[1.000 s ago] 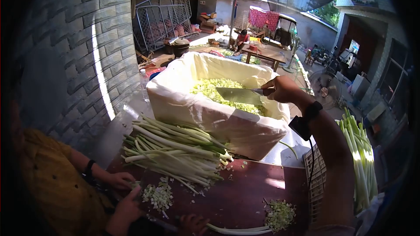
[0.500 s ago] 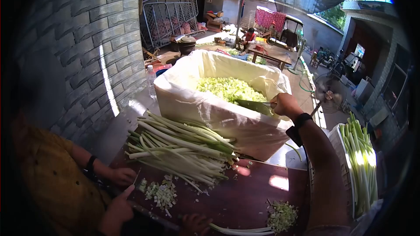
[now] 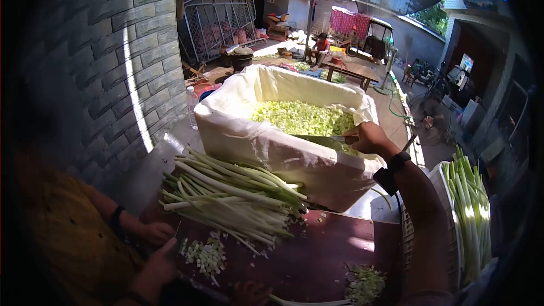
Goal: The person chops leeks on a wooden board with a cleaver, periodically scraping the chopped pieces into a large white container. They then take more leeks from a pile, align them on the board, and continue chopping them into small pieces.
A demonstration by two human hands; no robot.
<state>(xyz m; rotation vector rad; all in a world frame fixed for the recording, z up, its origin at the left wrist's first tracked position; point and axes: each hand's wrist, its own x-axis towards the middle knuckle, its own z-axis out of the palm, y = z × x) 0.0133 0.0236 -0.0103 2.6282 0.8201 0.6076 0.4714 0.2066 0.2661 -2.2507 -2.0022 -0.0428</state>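
Observation:
My right hand (image 3: 367, 137) grips the handle of a kitchen knife (image 3: 322, 140) over the near right part of a cloth-lined bin (image 3: 266, 147). The knife's broad blade points left, beside a heap of chopped scallions (image 3: 300, 116) in the bin. In the shade at the bottom edge, my left hand (image 3: 249, 293) curls at the end of a few long scallion stalks (image 3: 309, 301); its fingers show only partly. By the stalks' right end lies a small pile of chopped scallion (image 3: 364, 283) on the dark red board (image 3: 311, 243).
A large bundle of scallions (image 3: 232, 192) lies before the bin. At left, a co-worker's hands (image 3: 158, 249) hold a knife beside chopped pieces (image 3: 207, 255). A crate of scallions (image 3: 467, 215) stands right, near a fan (image 3: 429, 120). A plastic bottle (image 3: 192, 105) stands behind.
My right hand and the knife have shifted slightly left and down toward the bin's near rim. The chopped heap looks flatter and more spread out. My left hand has barely moved.

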